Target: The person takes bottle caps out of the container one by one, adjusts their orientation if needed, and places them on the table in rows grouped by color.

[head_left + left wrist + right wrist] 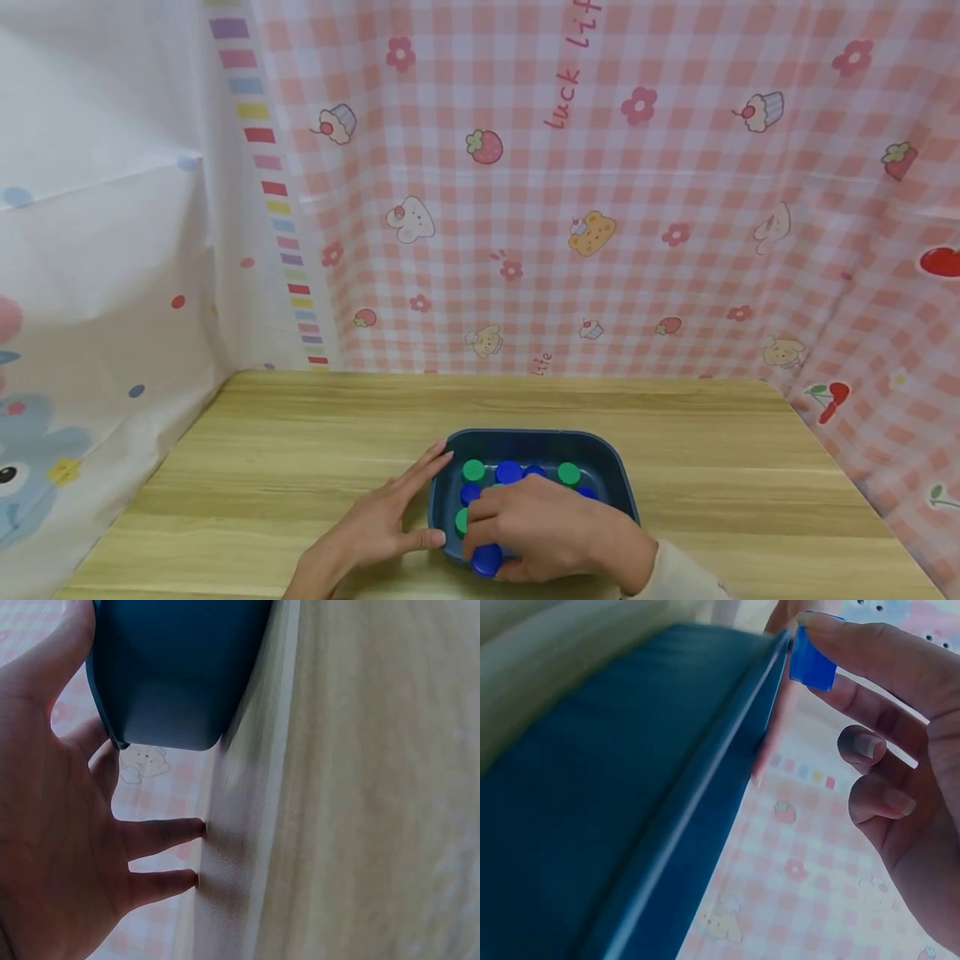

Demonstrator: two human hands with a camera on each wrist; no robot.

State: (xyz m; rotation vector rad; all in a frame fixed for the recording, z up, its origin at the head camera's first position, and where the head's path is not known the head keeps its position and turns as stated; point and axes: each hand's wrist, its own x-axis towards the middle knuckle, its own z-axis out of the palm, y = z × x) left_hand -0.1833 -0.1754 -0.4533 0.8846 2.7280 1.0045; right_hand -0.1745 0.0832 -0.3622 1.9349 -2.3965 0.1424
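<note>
A dark teal plastic tub [613, 479] sits on the table with several blue and green caps inside, among them a green cap [473, 471], a larger blue cap [508, 472] and another green cap [568, 474]. Between thumb and finger my right hand [547, 525] pinches a blue bottle cap [814, 660], held over the tub's near rim; the other fingers curl loosely. Part of the tub and its caps is hidden beneath that hand. At the tub's left side, my left hand [371, 521] rests with fingers spread, its thumb and fingertips touching the rim.
The wooden table [720, 467] extends on both sides of the tub. Behind it hangs a pink checked cloth [525, 200] with cartoon prints, and a white patterned cloth [112, 233] hangs at the left.
</note>
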